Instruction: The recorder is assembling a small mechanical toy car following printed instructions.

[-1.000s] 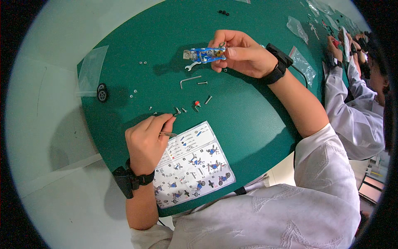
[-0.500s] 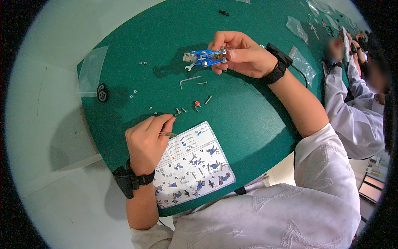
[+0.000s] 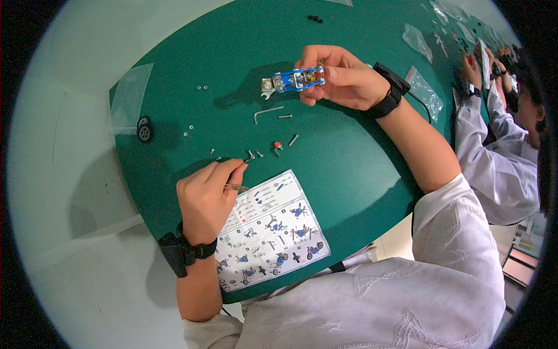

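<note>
in the head view, the right hand (image 3: 343,78) grasps a small blue and silver model frame (image 3: 293,80) by its right end, with thumb and fingers closed around it, and holds it in the air above the green mat (image 3: 360,168). most of the frame sticks out to the left of the hand with no support, so if the grip loosens, the frame may tip and drop on the loose parts below.

the left hand (image 3: 206,200) rests at the mat's near edge, with the fingers curled and pinched on a thin metal tool (image 3: 237,187). its tip lies over the corner of the instruction sheet (image 3: 270,232). the grip is only at the fingertips, so the tool could slip or roll out.

just beyond the left fingers lie several small screws (image 3: 254,155) and one small red part (image 3: 278,145), all loose on the mat. a careless move of this hand could push them away, and such small pieces are easy to lose. an allen key (image 3: 267,111) and one more screw (image 3: 285,116) lie under the held frame, between the two hands. farther left of the left hand a small black wheel (image 3: 145,130) stands near the mat's edge beside a clear plastic bag (image 3: 129,96); it could roll off.

to the right of the right hand, another person in a white sleeve (image 3: 503,168) works close by, so an elbow could be bumped.
</note>
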The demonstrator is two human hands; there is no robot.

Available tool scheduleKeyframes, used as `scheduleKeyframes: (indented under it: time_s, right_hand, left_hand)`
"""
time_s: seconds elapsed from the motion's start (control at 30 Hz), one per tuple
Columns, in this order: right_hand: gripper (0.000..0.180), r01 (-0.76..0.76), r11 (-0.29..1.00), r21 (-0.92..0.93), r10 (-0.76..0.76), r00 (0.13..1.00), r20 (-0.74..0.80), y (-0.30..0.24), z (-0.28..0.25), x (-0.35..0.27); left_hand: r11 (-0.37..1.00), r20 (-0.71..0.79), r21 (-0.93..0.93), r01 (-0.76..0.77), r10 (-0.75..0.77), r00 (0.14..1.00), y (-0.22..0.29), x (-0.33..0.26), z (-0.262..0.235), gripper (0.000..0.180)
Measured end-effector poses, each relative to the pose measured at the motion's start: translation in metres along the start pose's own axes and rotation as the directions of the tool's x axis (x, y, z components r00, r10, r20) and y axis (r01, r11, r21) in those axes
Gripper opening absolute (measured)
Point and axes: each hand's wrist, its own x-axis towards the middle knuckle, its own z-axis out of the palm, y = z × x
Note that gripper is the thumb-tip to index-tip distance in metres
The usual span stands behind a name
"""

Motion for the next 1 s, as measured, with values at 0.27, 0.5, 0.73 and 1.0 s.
scheduleKeyframes:
  time_s: [0.27,0.5,0.73,1.0]
  right_hand:
    - [0.033,0.005,0.999,0.031,-0.007,0.998,0.054,0.001,-0.004,-0.001]
    - [0.041,-0.097,0.992,0.085,0.102,0.993,-0.062,0.001,0.002,0.003]
    - [0.053,-0.076,0.987,0.139,0.088,0.992,-0.087,-0.001,-0.002,0.000]
    - [0.044,0.004,0.982,0.191,0.034,0.980,-0.198,-0.011,-0.015,0.002]
  left_hand:
    - [1.000,0.013,-0.001,0.009,-0.009,1.000,0.000,0.001,0.001,0.014]
    - [0.999,0.013,-0.004,0.032,-0.032,0.999,0.001,0.001,0.002,0.014]
    - [1.000,-0.004,0.002,0.010,-0.010,1.000,0.002,0.001,0.003,0.014]
    - [1.000,-0.001,-0.008,0.004,-0.004,1.000,0.002,0.000,0.003,0.015]
